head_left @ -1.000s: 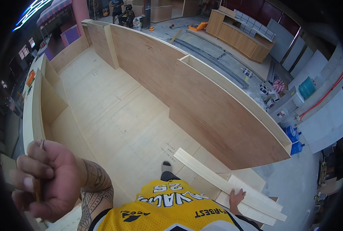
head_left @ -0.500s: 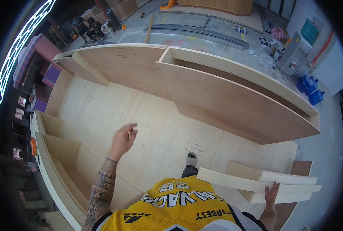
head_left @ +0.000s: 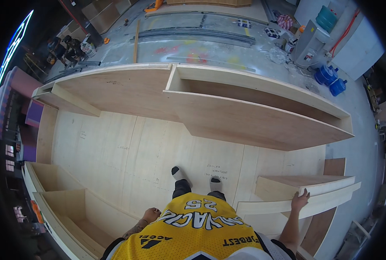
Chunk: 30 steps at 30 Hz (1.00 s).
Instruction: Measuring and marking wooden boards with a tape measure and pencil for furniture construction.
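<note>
My right hand (head_left: 300, 200) rests on the edge of a low pale plywood box (head_left: 279, 187), its fingers apart over the rim. A curved wooden strip (head_left: 262, 208) runs along the near side of that box, beside my wrist. My left hand (head_left: 151, 215) is low by my waist, touching no wood. Its fingers are loosely bent, and I see nothing in them. Both my feet, in grey and black socks, stand on the pale plywood base panel (head_left: 149, 143), which carries handwritten pencil marks and dashed lines.
Across the far side stands a long plywood wall (head_left: 245, 115) with an open trough (head_left: 262, 93) on top. A curved, divided plywood cabinet (head_left: 67, 197) borders the left. Beyond are metal bars (head_left: 193, 37), a water dispenser (head_left: 312, 41), blue water jugs (head_left: 327, 76) and people at the far left.
My left hand has dropped from over the base panel to beside my waist. A second foot has come into view. My right hand stays at the box edge while the view has turned.
</note>
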### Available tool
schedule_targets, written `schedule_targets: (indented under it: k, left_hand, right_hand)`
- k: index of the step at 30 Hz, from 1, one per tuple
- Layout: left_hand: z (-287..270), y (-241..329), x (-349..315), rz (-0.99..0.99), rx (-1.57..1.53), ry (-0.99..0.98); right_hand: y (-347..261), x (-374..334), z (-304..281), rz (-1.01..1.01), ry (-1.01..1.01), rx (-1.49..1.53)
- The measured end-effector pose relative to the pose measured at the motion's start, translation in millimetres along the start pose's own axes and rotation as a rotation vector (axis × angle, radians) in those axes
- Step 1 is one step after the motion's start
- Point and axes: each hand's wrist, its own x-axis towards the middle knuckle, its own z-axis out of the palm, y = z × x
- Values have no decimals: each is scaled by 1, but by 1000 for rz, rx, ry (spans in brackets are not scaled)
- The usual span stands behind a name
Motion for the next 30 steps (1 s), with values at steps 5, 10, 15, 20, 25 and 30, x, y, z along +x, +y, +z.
schedule_targets:
  k: [5, 10, 15, 20, 25, 30]
  left_hand:
    - [-81, -15, 85, 116, 102, 167]
    - [-204, 17, 203, 379, -60, 444]
    - [-341, 187, 213, 469, -619, 425]
    - [-440, 300, 231, 931, -496, 682]
    - [-505, 377, 207, 943, -392, 790]
    - [-564, 411, 244, 963, -256, 820]
  right_hand:
    - [-116, -104, 17, -191, 154, 224]
    - [-217, -176, 18, -79, 160, 423]
    - [-286, -191, 0, -223, 202, 495]
    - [-365, -154, -63, -214, 272, 626]
    - [-446, -74, -101, -381, 490, 752]
    - [-545, -16, -140, -507, 348, 813]
